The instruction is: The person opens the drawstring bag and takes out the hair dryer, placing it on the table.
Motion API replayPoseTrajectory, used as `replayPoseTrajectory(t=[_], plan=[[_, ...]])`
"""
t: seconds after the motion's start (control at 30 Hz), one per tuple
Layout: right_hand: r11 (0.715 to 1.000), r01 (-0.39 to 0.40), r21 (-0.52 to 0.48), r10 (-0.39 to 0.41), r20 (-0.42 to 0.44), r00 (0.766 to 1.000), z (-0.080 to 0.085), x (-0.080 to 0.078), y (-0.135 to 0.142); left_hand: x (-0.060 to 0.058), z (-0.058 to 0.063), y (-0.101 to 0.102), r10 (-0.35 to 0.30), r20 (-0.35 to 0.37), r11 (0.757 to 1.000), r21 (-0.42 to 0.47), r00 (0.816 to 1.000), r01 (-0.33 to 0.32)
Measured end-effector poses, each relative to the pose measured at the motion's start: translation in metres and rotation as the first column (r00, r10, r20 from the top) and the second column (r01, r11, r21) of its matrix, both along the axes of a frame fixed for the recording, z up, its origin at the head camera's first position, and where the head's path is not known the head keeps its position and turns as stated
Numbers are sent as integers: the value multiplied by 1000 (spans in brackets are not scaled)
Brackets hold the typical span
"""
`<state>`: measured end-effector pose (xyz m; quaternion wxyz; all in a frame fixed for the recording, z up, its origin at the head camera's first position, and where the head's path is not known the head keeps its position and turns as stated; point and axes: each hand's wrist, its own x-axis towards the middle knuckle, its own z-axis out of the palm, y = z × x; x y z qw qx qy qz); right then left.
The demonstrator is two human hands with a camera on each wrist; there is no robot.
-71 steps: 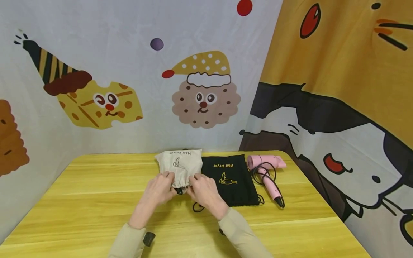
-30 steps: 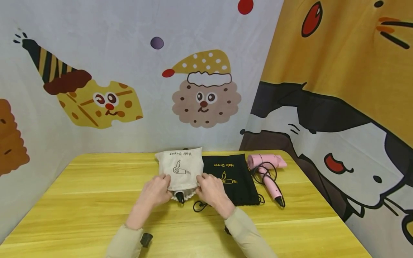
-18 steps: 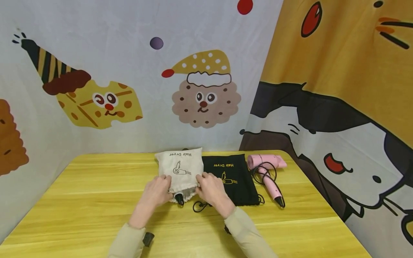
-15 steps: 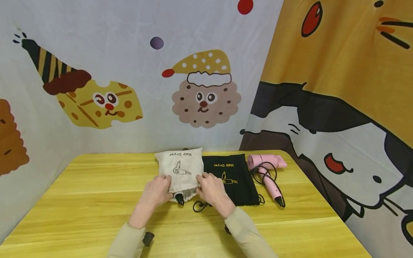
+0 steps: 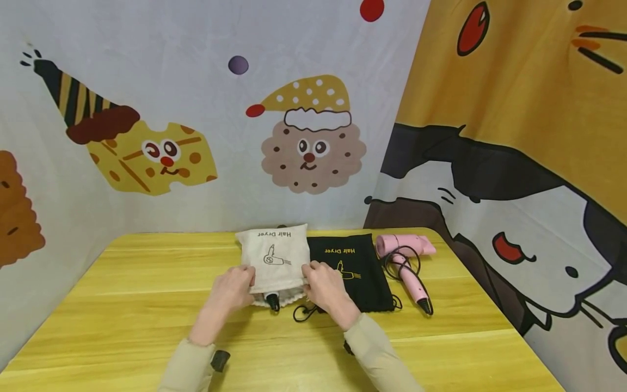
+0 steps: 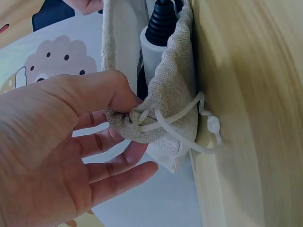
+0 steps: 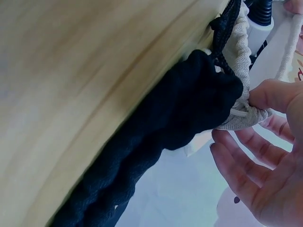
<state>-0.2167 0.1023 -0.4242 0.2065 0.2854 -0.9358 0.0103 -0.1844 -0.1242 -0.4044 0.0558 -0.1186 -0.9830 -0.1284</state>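
A cream drawstring bag (image 5: 274, 253), printed "Hair Dryer", lies at the back middle of the table with its mouth spread towards me. My left hand (image 5: 231, 288) pinches the left edge of that mouth between thumb and fingers. At the right edge, my right hand (image 5: 327, 288) pinches the cloth the same way. Inside the bag, a white handle end with a black ribbed cord sleeve (image 6: 161, 26) shows in the left wrist view; the remainder is hidden by cloth. A white drawstring (image 6: 180, 116) hangs by my left fingers.
A black "Hair Dryer" drawstring bag (image 5: 362, 288) lies flat beside the cream one, partly behind my right hand. Farther right rests a pink hair dryer (image 5: 409, 277) with its black cord looped around it. Printed curtains rise behind the wooden table (image 5: 122, 305).
Earlier the cream bag's mouth was bunched, with my hands close together. My hands have since drawn apart, the mouth is wider, and its front cloth and print lie flatter.
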Motion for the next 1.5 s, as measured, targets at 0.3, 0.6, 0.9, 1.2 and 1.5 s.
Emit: replayPoseTrajectory(t=[0.3,0.6,0.9,1.2,1.5], plan=[[999,-14,-34,13,-28,1000,-2,-3,5,1,3,-5,8,22,1000,6,1000,-8],[998,-26,-48,25,-31,999,-3,-4,8,2,3,-8,0,19,1000,17,1000,0],[999,-12,-44,11,-29,1000,-3,-3,9,4,3,-10,-3,0,1000,27,1000,3],[999,2,-35,-1,15,1000,-4,-4,14,5,3,-13,7,48,999,35,999,-8],[998,36,-49,-30,115,993,2,-8,25,3,1,-16,6,113,998,64,994,-14]])
